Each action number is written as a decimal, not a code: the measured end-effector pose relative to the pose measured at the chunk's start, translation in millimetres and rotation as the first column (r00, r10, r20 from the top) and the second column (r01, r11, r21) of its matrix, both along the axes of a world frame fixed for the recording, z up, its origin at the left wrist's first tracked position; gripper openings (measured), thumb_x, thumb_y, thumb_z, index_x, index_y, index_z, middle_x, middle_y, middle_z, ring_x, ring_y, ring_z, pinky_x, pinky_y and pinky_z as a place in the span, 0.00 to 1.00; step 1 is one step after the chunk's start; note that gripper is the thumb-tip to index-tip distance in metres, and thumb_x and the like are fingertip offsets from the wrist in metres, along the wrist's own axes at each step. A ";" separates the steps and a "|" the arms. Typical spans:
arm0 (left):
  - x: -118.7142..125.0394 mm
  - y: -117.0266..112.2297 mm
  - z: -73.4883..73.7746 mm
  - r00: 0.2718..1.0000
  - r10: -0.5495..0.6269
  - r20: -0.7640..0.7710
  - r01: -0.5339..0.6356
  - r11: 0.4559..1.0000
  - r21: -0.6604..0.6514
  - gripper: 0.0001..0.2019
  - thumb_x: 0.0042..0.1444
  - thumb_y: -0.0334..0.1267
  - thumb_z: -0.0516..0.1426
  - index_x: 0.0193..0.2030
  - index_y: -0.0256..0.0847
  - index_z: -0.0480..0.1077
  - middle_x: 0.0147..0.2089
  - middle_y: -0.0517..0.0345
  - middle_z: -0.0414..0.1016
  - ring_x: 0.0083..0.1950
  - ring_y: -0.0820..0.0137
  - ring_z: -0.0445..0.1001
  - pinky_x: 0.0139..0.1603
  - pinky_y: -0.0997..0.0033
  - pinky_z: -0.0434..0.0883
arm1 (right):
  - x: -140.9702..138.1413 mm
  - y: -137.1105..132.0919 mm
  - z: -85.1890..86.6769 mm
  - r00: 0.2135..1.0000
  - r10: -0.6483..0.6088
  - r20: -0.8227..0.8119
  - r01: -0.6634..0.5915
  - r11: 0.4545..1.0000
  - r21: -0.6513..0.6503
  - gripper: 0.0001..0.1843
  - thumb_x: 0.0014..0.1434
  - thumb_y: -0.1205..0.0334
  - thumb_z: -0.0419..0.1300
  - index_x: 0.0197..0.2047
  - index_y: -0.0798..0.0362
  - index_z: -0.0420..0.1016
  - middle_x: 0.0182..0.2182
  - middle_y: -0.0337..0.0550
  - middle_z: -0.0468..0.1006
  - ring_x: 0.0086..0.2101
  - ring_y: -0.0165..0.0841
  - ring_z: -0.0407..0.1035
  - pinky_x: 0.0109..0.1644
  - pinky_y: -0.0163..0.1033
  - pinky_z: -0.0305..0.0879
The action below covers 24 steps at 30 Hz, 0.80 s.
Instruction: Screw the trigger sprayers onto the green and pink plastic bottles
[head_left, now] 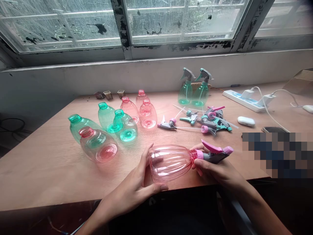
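Note:
A clear pink spray bottle (171,163) lies on its side in the air just over the table's front edge, its neck pointing right. Around its base curls my left hand (137,187), thumb below and fingers behind. My right hand (217,169) grips the pink collar at the neck with thumb and fingers. The pink and grey trigger sprayer (216,153) sits on the neck, its trigger facing up. Beyond the hands is a pile of loose trigger sprayers (207,120), some pink and some green.
Open green bottles (128,129) and pink bottles (148,114) stand at the left and middle of the table (49,169). Two green bottles with sprayers (201,93) stand by the wall. A power strip (244,101), a white case (246,121) and cables lie at the right.

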<state>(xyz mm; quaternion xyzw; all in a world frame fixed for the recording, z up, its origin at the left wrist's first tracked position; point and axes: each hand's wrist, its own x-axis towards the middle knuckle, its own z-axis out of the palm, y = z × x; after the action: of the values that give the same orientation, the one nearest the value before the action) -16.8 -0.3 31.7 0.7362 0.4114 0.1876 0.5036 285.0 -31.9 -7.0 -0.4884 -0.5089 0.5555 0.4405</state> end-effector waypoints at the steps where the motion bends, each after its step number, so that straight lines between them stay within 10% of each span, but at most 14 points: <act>1: -0.3 0.3 -0.2 1.000 -0.005 -0.003 0.005 1.000 -0.005 0.52 0.66 0.46 0.65 0.82 0.50 0.32 0.83 0.46 0.48 0.83 0.49 0.47 0.80 0.45 0.54 | -0.1 -0.1 0.1 1.000 0.000 -0.003 0.000 1.000 0.001 0.16 0.69 0.47 0.66 0.36 0.51 0.83 0.25 0.37 0.74 0.30 0.36 0.66 0.37 0.41 0.58; 24: -1.6 0.4 -2.4 0.999 -0.031 -0.020 0.031 1.000 0.000 0.52 0.67 0.48 0.64 0.82 0.51 0.28 0.84 0.49 0.44 0.83 0.53 0.44 0.81 0.52 0.54 | 0.5 0.6 -2.5 1.000 0.007 -0.010 -0.007 1.000 0.008 0.18 0.68 0.46 0.67 0.36 0.51 0.83 0.25 0.37 0.74 0.30 0.35 0.67 0.38 0.41 0.59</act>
<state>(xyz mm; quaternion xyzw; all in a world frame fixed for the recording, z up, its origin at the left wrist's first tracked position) -18.4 0.1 29.3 0.7444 0.4047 0.1724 0.5023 285.5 -31.4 -9.6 -0.4821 -0.5105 0.5573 0.4431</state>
